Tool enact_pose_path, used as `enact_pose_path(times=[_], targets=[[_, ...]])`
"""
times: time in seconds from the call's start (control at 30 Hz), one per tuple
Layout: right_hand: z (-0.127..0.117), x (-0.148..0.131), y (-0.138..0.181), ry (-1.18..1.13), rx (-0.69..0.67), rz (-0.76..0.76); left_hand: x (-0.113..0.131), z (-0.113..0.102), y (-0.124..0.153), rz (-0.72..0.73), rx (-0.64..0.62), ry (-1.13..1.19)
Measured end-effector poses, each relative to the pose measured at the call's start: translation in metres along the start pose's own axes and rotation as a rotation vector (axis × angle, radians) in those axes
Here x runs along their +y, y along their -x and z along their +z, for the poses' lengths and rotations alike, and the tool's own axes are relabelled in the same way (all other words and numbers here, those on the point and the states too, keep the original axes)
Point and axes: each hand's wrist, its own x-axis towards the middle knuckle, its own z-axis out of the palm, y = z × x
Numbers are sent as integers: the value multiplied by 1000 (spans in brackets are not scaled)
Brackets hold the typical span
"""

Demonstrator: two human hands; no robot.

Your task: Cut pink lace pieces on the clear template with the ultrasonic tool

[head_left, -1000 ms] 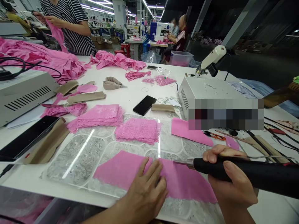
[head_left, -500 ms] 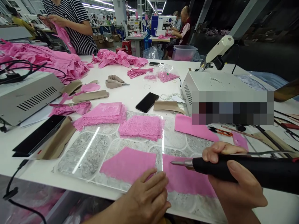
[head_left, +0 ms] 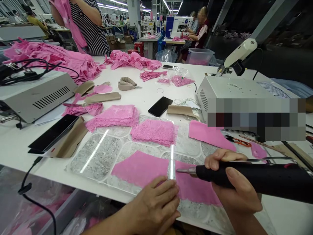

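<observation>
My right hand (head_left: pixel 234 186) grips a black hot-cutter tool (head_left: pixel 256 178), its metal tip pointing left over a pink fabric piece (head_left: pixel 144 168) that lies on a glass plate (head_left: pixel 97 156). My left hand (head_left: pixel 154 205) rests flat with its fingers spread on the near edge of that fabric, just left of the tool tip. Two stacks of pink lace pieces (head_left: pixel 154 132) lie beyond on the plate's far side.
A white control box (head_left: pixel 244 94) stands at right with a second cutter (head_left: pixel 238 55) on it. A grey box (head_left: pixel 36 94) and a black phone (head_left: pixel 53 132) are at left, another phone (head_left: pixel 160 106) mid-table. Pink fabric piles (head_left: pixel 61 62) lie behind. A person in a striped shirt (head_left: pixel 90 29) stands opposite.
My left hand has slid back toward me along the fabric. The tool has shifted slightly left and the view has tilted down a little.
</observation>
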Motion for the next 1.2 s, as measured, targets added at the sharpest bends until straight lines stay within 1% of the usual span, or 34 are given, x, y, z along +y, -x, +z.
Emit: enact_pose_path(times=[0.2,0.37,0.57,0.87,1.07,1.2], targets=[[-1,0,-2,22,-18,-16,-1,1,1,2,-9,8],[-7,-7,3,-24,-15,35,0,0,1,9,6,-2],[-14,-13,11,-35,-36,88,0,-1,-2,16,-23,-19],[-11,-13,15,-26,-81,89,1,0,-1,3,-39,-37],[-9,-13,16,-6,-76,95,0,0,-2,18,-15,-31],[-10,-11,16,-5,-109,84,1,0,-4,-12,-17,-37]])
